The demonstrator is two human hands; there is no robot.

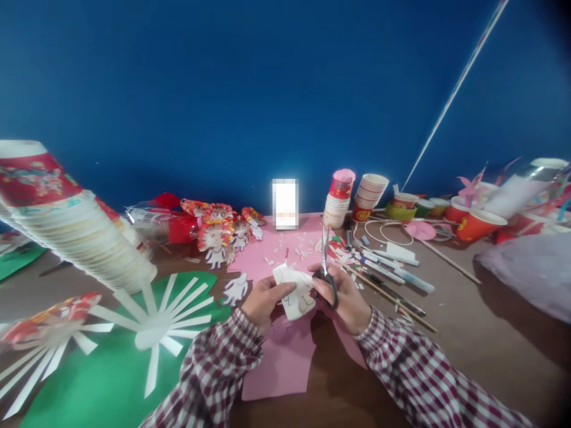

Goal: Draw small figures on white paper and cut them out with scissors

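A piece of white paper (292, 292) with dark drawn lines is held up in front of me. My left hand (264, 300) pinches its left side, thumb on top. Scissors (329, 274) with black handles are in my right hand (348, 302), blades pointing up and away from the paper. The fingertips of that hand also touch the paper's right edge. Pink paper (276, 374) lies on the table beneath both hands. A white cut-out figure (235, 289) rests left of my left hand, and several coloured cut-out figures (216, 235) are grouped behind it.
A leaning stack of paper cups (75, 232) and green paper (107, 380) with a cut, splayed cup (156, 330) are on the left. Pens (383, 267), a wooden stick (450, 261) and orange cups (479, 226) lie to the right. A blue wall (267, 89) rises behind.
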